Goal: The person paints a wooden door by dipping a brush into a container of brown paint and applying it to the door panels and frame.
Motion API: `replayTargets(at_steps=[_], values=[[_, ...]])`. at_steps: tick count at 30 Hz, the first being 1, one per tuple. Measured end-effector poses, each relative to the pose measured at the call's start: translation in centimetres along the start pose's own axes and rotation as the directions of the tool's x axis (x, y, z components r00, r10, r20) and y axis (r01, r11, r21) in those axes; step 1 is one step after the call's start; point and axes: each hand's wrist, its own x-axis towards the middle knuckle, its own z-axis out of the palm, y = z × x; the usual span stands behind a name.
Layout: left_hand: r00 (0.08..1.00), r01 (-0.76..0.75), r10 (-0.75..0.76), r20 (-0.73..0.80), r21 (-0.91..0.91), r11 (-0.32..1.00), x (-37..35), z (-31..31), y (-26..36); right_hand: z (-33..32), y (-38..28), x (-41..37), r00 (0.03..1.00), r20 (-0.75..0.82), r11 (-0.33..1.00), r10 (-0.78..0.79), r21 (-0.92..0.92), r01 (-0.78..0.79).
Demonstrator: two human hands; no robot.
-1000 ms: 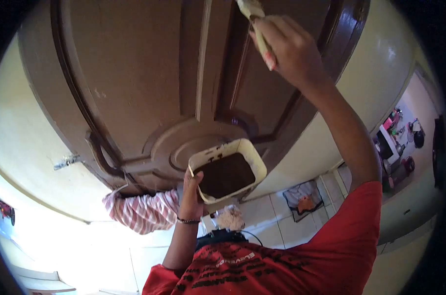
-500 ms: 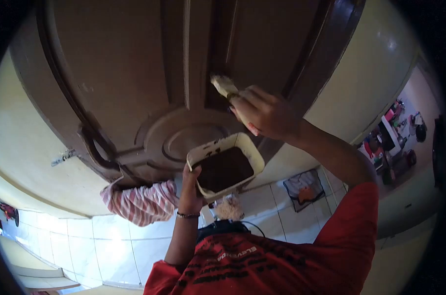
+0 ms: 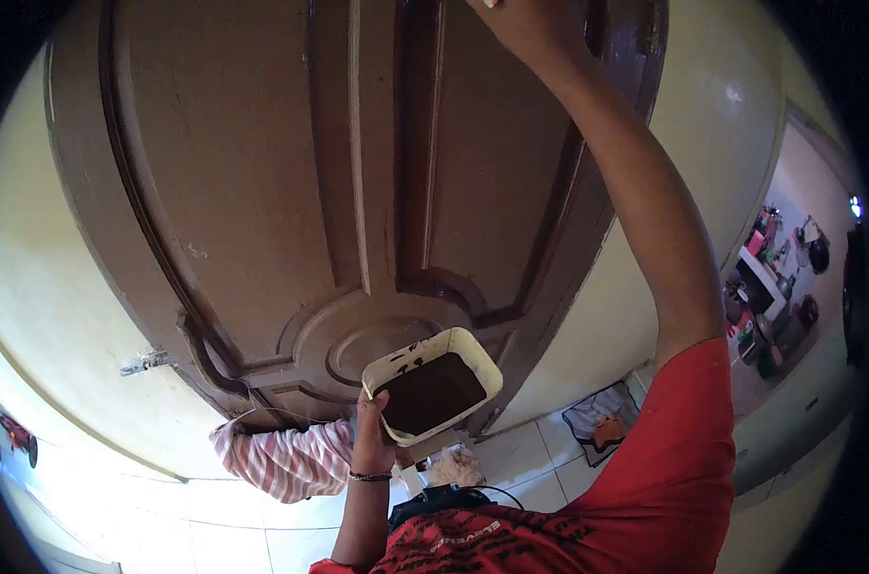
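My left hand grips the near left side of a cream plastic tub, its thumb over the rim. Dark brown paint fills the lower part of the tub, and dark smears mark its inner wall. My right hand is raised high at the top edge, before the right panel of a brown wooden door. A curled fingertip shows there; the other fingers and the paintbrush seen in the earlier frame are cut off. Wet-looking dark brown lines the grooves of the right panel.
A striped cloth hangs by the door handle. On the tiled floor lie a dark-edged mat and a pale fluffy bundle. Kitchen items show through an opening at right.
My right hand has gone up from mid-door to the top edge, taking the paintbrush out of sight. The view has tilted upward; the tub stays in my left hand.
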Motion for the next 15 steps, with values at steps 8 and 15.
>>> replayTargets(at_steps=[8, 15], values=[[0.999, -0.012, 0.013, -0.033, 0.001, 1.0, 0.1, -0.6, 0.2, 0.0, -7.9, -11.4, 0.962, 0.17, 0.963, -0.214, -0.126, 0.237], [1.0, 0.021, -0.021, -0.022, -0.009, 1.0, 0.5, -1.2, -0.1, -1.5, -14.9, -22.2, 0.868, 0.438, 0.961, -0.235, -0.032, 0.276]])
